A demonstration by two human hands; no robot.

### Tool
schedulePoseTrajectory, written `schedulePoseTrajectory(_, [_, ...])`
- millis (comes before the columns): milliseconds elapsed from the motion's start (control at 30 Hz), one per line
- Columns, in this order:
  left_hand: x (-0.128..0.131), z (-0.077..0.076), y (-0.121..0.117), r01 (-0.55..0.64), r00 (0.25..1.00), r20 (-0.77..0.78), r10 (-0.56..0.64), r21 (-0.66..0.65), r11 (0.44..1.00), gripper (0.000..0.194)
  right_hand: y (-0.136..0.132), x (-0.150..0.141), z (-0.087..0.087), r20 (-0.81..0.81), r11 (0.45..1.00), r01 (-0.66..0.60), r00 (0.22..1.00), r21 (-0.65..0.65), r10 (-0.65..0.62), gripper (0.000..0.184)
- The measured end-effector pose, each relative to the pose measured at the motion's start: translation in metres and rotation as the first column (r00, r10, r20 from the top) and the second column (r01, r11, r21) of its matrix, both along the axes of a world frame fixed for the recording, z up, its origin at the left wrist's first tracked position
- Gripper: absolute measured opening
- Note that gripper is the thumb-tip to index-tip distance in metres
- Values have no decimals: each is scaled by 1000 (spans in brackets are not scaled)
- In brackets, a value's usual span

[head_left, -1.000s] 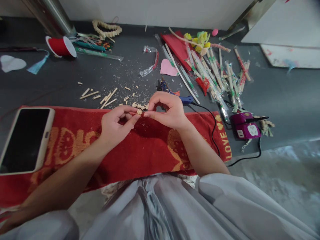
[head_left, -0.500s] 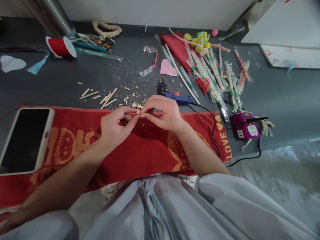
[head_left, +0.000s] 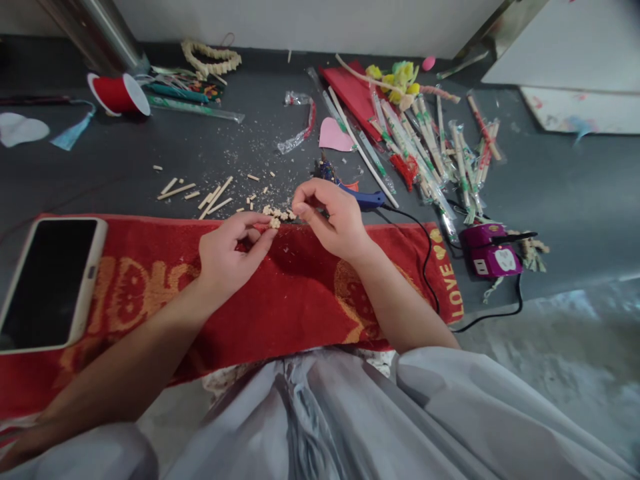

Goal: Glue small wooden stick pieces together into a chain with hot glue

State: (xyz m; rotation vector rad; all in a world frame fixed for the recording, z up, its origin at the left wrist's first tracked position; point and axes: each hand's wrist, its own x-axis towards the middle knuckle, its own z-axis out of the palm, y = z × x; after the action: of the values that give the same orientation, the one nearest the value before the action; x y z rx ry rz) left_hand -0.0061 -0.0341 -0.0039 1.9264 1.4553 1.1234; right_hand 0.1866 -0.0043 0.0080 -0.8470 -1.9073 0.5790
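My left hand (head_left: 234,248) pinches a small pale wooden cluster (head_left: 275,223) between thumb and forefinger, above the far edge of the red towel (head_left: 300,300). Just right of it, a short gap away, my right hand (head_left: 333,217) has thumb and forefinger drawn together; whatever is between the tips is too small or hidden to make out. Behind the fingers lies a little row of similar wooden pieces (head_left: 287,215). Cut wooden sticks (head_left: 214,198) and tiny offcuts are scattered on the dark table to the left. A blue glue gun (head_left: 367,199) rests behind my right hand.
A phone (head_left: 50,283) lies on the towel's left end. The glue gun's black cord runs right, near a purple box (head_left: 490,250). Wrapped chopsticks (head_left: 425,153) are heaped at back right. A red ribbon spool (head_left: 119,95) stands at back left.
My right hand has drawn away from my left, to the right and slightly up. The wooden cluster stays in my left fingers and now shows more fully.
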Motion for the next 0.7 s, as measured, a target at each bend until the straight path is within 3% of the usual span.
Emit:
schedulePoseTrajectory(100, [-1,-2,-1,9,1000,6,-9,39,999,17,-1,-2,0,-67,990,14,997,-140,-24,16])
schedulePoseTrajectory(200, [-1,-2,-2,20,1000,17,-22,100,995,16,-1,-4,0,-130,967,-50,991,-249,18,13])
schedulePoseTrajectory(400, [-3,-4,-2,10,1000,5,-10,121,993,15,-3,-6,3,-198,861,-174,976,-478,87,18])
schedulePoseTrajectory(567, [-5,-8,-2,2,999,-50,7,174,985,16,-1,-8,1,-300,781,-286,945,-555,133,28])
schedulePoseTrajectory(700, [-6,-8,-1,1,994,-107,20,191,982,16,-1,-10,0,-321,763,-303,938,-571,132,35])
